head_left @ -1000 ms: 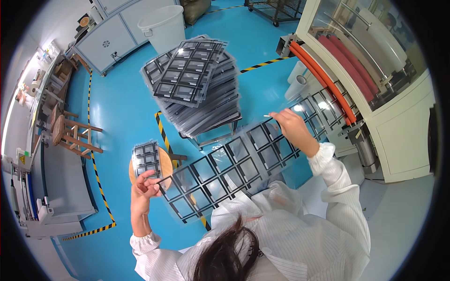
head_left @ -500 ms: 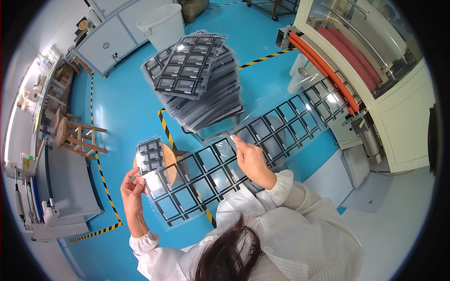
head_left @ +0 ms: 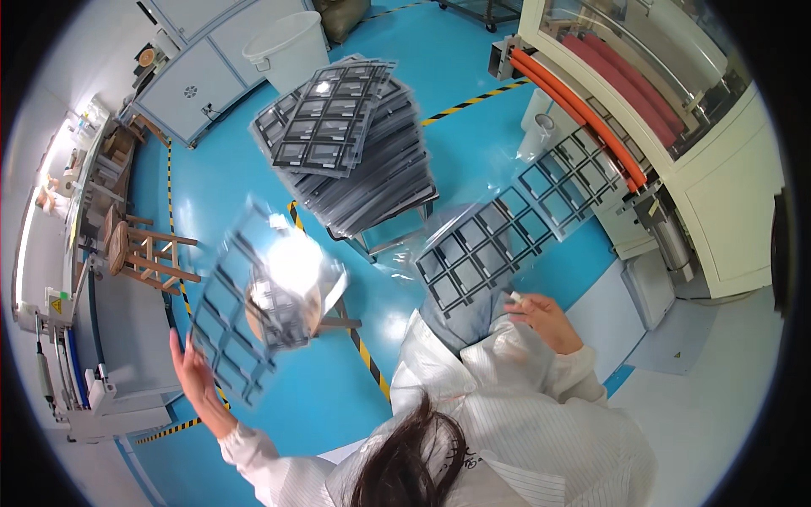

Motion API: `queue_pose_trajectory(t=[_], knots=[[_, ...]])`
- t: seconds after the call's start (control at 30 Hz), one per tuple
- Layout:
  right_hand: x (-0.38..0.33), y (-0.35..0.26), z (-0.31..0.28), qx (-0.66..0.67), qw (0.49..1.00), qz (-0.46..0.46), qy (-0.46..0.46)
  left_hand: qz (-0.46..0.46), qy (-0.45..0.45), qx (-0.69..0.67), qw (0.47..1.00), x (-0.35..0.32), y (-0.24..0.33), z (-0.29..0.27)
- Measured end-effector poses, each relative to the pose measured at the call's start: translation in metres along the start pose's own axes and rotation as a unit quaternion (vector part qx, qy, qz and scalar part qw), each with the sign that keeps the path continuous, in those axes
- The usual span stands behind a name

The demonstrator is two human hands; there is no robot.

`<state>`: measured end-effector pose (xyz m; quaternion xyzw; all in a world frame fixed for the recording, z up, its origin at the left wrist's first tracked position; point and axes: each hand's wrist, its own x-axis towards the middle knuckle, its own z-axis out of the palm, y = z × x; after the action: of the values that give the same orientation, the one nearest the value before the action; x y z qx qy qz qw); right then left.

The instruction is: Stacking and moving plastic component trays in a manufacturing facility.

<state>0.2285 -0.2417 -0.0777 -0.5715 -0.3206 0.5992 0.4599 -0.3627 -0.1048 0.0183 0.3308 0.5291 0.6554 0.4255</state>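
Note:
My left hand [head_left: 199, 382] pinches the edge of a clear film sheet with black frames [head_left: 226, 345], which hangs tilted and motion-blurred over a round wooden stool [head_left: 312, 314]. A smaller pile of framed sheets [head_left: 285, 325] lies on that stool, partly behind the film. My right hand [head_left: 547, 324] has its fingers closed round a small white object [head_left: 517, 297], too small to name. Just above this hand, the cut end of a long strip of the same film [head_left: 486, 253] lies over my lap. The strip runs up to the orange rollers [head_left: 583, 118].
A tall stack of framed sheets [head_left: 329, 127] stands ahead on a low stand. At right is a cream roller machine [head_left: 710, 194], with white film rolls [head_left: 538, 135] near it. A white bin [head_left: 287, 51] stands far off; a wooden stool [head_left: 148, 253] is at left.
The film, one continuous strip before, is now in two pieces. My left hand has carried the separated sheet left; my right hand has moved right and nearer me.

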Motion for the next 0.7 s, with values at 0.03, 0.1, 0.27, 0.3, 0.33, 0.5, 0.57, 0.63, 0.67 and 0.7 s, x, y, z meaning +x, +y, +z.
queue_pose_trajectory(t=[0.03,0.1,0.27,0.3,0.33,0.5,0.57,0.63,0.67,0.7], knots=[[0.007,0.006,0.002,0.060,0.995,-0.019,0.083,0.002,-0.026,-0.037,0.999,0.012,0.003,0.021],[0.024,0.014,0.014,0.112,0.989,-0.060,0.074,0.006,-0.124,-0.078,0.989,0.033,-0.001,0.098],[0.071,0.033,0.047,0.104,0.982,-0.125,0.091,0.004,-0.153,-0.115,0.982,0.096,-0.030,0.273],[0.075,0.032,0.054,0.070,0.985,-0.135,0.086,0.021,-0.157,-0.065,0.985,0.118,-0.042,0.278],[0.073,0.024,0.063,0.068,0.989,-0.111,0.072,0.040,-0.151,-0.005,0.988,0.135,-0.053,0.277],[0.025,-0.026,0.081,0.118,0.985,-0.122,0.026,0.383,-0.108,0.374,0.838,0.078,-0.072,0.264],[0.019,-0.041,0.084,0.113,0.985,-0.131,0.006,0.280,-0.183,0.422,0.843,0.027,-0.078,0.243],[0.019,-0.047,0.088,0.096,0.988,-0.117,-0.017,-0.088,-0.330,0.182,0.922,-0.016,-0.098,0.207],[0.021,-0.045,0.089,0.089,0.989,-0.118,-0.006,-0.203,-0.344,0.157,0.903,-0.039,-0.085,0.219],[0.020,-0.046,0.093,0.082,0.989,-0.119,-0.010,-0.240,-0.337,0.075,0.907,-0.046,-0.093,0.209]])
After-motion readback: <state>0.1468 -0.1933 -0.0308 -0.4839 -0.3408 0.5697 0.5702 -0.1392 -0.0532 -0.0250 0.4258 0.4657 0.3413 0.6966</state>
